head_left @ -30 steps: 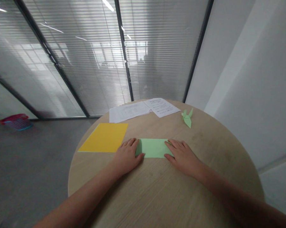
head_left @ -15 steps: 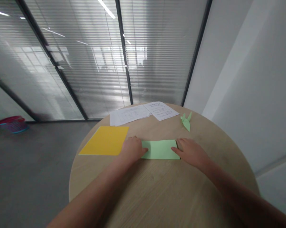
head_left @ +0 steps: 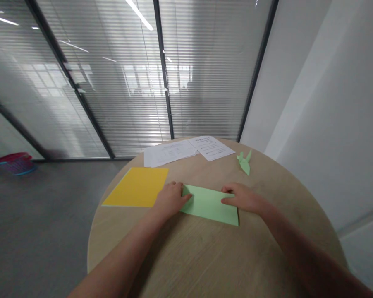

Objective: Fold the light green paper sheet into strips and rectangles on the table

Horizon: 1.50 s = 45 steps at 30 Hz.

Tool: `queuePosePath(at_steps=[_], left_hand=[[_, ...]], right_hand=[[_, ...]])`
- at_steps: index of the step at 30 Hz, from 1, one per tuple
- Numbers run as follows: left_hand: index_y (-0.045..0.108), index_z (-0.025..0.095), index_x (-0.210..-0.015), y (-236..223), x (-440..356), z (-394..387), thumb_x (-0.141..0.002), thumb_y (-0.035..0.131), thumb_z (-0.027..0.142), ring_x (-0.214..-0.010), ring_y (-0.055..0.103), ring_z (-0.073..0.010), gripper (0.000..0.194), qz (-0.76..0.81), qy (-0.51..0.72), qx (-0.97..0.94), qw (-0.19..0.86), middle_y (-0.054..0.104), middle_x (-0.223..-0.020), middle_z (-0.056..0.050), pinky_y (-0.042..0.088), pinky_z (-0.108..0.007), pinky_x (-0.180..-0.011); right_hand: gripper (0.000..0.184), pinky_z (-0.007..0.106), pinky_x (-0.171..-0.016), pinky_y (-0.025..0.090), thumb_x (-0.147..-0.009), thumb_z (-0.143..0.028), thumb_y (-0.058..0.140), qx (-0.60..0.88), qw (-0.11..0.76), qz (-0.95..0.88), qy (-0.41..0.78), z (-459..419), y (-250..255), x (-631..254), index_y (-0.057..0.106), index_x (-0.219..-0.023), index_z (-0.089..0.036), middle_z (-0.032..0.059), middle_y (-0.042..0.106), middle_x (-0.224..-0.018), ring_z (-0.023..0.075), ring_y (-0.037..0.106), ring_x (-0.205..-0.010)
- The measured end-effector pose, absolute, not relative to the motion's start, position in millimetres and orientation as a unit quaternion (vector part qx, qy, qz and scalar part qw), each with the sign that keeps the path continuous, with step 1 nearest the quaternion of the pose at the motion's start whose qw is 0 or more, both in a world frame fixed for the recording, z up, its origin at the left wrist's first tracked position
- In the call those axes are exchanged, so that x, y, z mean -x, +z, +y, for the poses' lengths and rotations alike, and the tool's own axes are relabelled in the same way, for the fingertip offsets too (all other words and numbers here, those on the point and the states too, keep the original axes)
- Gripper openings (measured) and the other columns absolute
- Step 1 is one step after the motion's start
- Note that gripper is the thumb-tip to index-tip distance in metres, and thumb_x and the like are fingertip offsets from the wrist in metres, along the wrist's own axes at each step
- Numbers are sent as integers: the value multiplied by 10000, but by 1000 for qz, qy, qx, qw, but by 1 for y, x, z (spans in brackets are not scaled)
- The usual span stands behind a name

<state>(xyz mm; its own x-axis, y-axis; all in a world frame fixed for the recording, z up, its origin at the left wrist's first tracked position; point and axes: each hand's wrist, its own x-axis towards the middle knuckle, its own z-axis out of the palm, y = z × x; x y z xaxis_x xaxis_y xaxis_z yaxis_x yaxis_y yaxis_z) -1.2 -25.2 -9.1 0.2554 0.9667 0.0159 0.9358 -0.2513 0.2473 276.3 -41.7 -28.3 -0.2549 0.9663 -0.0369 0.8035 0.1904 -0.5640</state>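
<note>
A light green folded paper rectangle [head_left: 209,204] lies on the round wooden table [head_left: 211,256], turned slightly clockwise. My left hand [head_left: 170,198] rests on its left end, fingers curled with the thumb on the paper. At the paper's upper right edge, my right hand [head_left: 244,197] grips that edge, thumb on top of the sheet. A finished green origami crane [head_left: 245,161] sits farther back on the right.
A yellow sheet [head_left: 135,193] lies flat left of my left hand. Two white printed pages [head_left: 186,148] lie at the table's far edge. Glass walls with blinds stand behind; a white wall runs along the right. A pink-and-blue basket [head_left: 13,162] sits on the floor far left.
The green paper has turned clockwise and its right end has come nearer to me. My right hand shifted from pressing flat on the paper to gripping its upper right edge.
</note>
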Motion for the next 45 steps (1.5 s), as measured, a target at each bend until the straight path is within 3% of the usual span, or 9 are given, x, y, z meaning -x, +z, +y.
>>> queuePosePath(at_steps=[8,13,19,26,29,36,38,41,45], left_hand=[[672,160,-1079,-13,11,-17,-890,569,557,-885,703,-260,453,578,169,-753,265,749,-995,-107,525,-342,-729],[652,159,-1122,-11,13,-19,-773,714,304,-1010,709,-247,382,470,298,-658,508,757,-1086,-107,543,-361,-904],[643,169,-1135,-8,15,-17,-742,733,180,-1017,716,-234,403,442,372,-525,625,722,-1211,-133,563,-362,-934],[731,133,-982,-3,10,-17,-774,719,303,-967,714,-248,269,412,407,-619,531,777,-1026,-104,533,-399,-965],[719,137,-984,-5,7,-19,-754,729,286,-950,710,-247,275,405,453,-629,484,765,-1059,-101,547,-393,-921],[472,207,-1455,10,-9,-46,-722,757,223,-877,675,-185,787,374,460,-624,509,671,-1284,-120,559,-320,-771],[497,234,-1452,16,-14,-55,-688,786,224,-902,668,-187,817,373,460,-619,517,631,-1361,-110,558,-310,-767],[709,177,-1194,23,-18,-64,-736,781,328,-850,676,-202,487,392,420,-617,538,751,-1047,-81,546,-307,-758],[772,154,-779,30,-16,-72,-789,737,473,-607,588,-143,321,448,385,-607,532,713,-715,-45,451,-241,-572]], right_hand=[[186,375,-951,511,-873,-362,617,488,337,-761,265,-54,-21,-284,621,-805,-189,82,732,-1074,225,678,-1037],[188,349,-886,534,-882,-373,613,487,384,-747,240,-57,-17,-283,628,-815,-198,68,736,-980,202,684,-944],[228,313,-802,521,-877,-410,620,495,394,-740,228,-60,-11,-286,675,-850,-190,63,729,-910,194,679,-870],[242,262,-683,467,-859,-393,616,497,316,-769,249,-62,-12,-281,650,-787,-164,13,661,-752,161,622,-733],[267,317,-788,522,-855,-380,627,502,320,-761,257,-63,-14,-278,706,-1001,-172,60,725,-939,210,672,-872],[492,454,-1096,436,-868,-459,637,525,393,-744,124,-76,-7,-266,647,-1307,-238,112,653,-1327,285,597,-1237],[405,396,-973,496,-899,-471,606,538,373,-742,144,-83,1,-261,694,-1215,-233,92,717,-1183,257,660,-1083],[418,276,-611,423,-961,-502,510,554,277,-760,198,-92,12,-257,677,-744,-185,34,651,-681,163,597,-648],[444,228,-493,286,-958,-494,507,525,266,-756,288,-102,19,-256,592,-663,-173,3,547,-597,116,500,-564]])
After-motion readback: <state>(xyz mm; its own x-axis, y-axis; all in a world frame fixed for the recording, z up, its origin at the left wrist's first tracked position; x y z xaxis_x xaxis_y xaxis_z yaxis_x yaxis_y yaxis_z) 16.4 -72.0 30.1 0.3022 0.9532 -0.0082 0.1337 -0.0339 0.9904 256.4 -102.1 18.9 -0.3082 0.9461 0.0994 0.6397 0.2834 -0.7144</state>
